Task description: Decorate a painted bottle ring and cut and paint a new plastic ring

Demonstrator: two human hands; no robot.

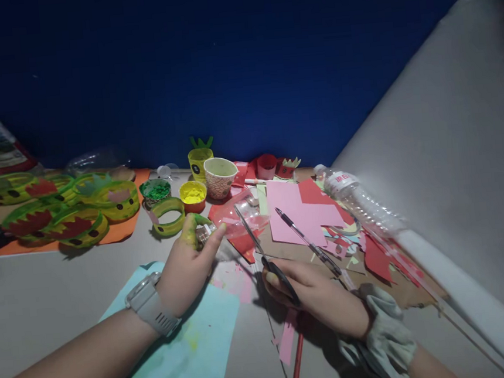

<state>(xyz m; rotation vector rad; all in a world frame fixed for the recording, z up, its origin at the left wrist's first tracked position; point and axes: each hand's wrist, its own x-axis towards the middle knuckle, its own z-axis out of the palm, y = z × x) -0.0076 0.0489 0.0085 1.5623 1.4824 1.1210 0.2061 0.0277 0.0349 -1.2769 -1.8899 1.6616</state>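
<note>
My left hand [188,265], with green and yellow smears on the fingers and a watch [151,303] on its wrist, is closed round a cut piece of clear plastic bottle [241,216]. My right hand [307,290] grips black-handled scissors [281,277]. Their blades point up and away, in front of or against the plastic; whether they touch it I cannot tell. Just beyond my left hand stands a green-yellow ring [168,217]. Light blue paper [195,341], stained yellow, lies under my left wrist.
Several painted rings [79,227] lie on orange paper at left. Cups of green [155,190] and yellow [193,194] material stand by a patterned cup [221,179]. Pink paper [289,209], a pen [307,240] and scraps lie right, beside a plastic bottle [363,200]. A blue wall [224,68] rises behind.
</note>
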